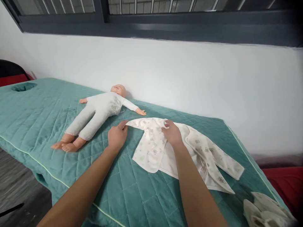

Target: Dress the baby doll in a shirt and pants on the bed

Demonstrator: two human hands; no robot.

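A white baby shirt with small printed figures lies spread on the green quilted cover, its front open and both sleeves stretched out. My left hand pinches the cuff of its left-side sleeve. At the neckline, my right hand is closed on the collar edge of the shirt, with the fingertips partly hidden. A baby doll with a white cloth body lies on its back, left of the shirt. One of its arms reaches toward the shirt without touching it.
The green quilted cover drapes a massage table with a face hole at the far left. A crumpled white printed cloth sits at the lower right corner. Behind stands a white wall under a dark window frame.
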